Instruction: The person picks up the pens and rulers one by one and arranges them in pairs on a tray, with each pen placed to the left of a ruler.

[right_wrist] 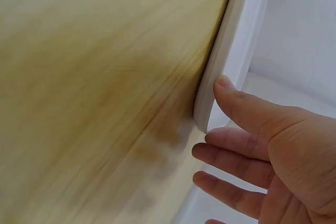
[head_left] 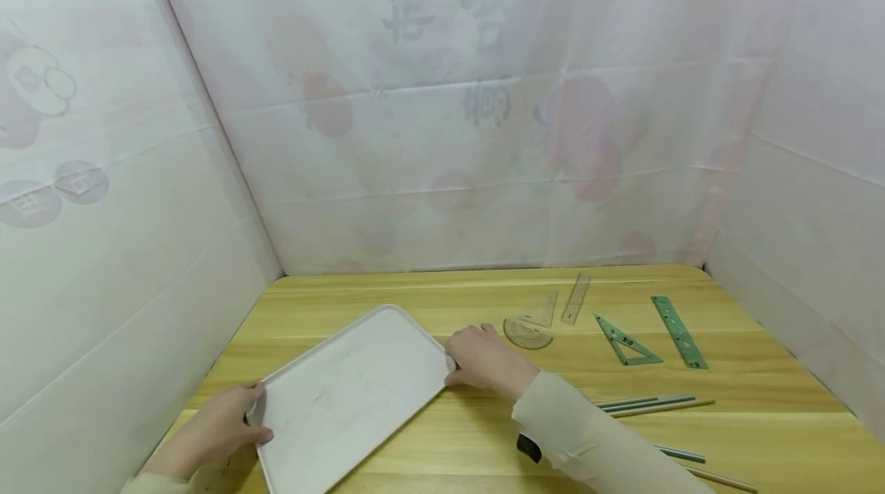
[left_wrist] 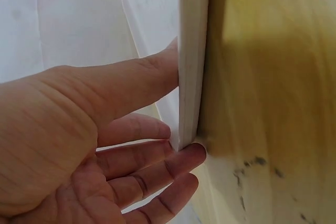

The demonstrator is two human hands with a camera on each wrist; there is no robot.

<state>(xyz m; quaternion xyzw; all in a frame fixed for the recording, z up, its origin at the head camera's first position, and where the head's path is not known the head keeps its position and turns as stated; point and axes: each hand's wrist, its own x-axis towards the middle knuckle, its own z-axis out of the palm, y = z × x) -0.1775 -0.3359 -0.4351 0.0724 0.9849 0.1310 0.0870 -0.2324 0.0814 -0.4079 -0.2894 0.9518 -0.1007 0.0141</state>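
White tray (head_left: 353, 394) at the table (head_left: 442, 449); I take the tray as landmark for everything else. Rectangular, rounded corners, low raised rim round a flat face. Face pale, faint greyish smudges, one yellowish mark near its middle. I have it hollow side up, lying askew. Both wrist views show me its edge close to the wood, darker shadow alongside; whether the whole underside touches, I can't tell.

Left grip (head_left: 217, 425): I read it as pinching the tray's left end, thumb lapped over the rim, fingers at the outer side, a fingertip or so under the edge. Right grip (head_left: 487, 359): holding the tray near its right corner, thumb against the rim, other fingers spread at and past the edge.

Right of the tray, beyond the right grip, I note a clear protractor (head_left: 527, 334), clear set square (head_left: 544, 313) and clear ruler (head_left: 576, 300). Further right of the tray: green set square (head_left: 625, 340), green ruler (head_left: 680, 333). Thin sticks (head_left: 664, 409), green and tan, also right of it, partly hidden by the right sleeve (head_left: 574, 432).
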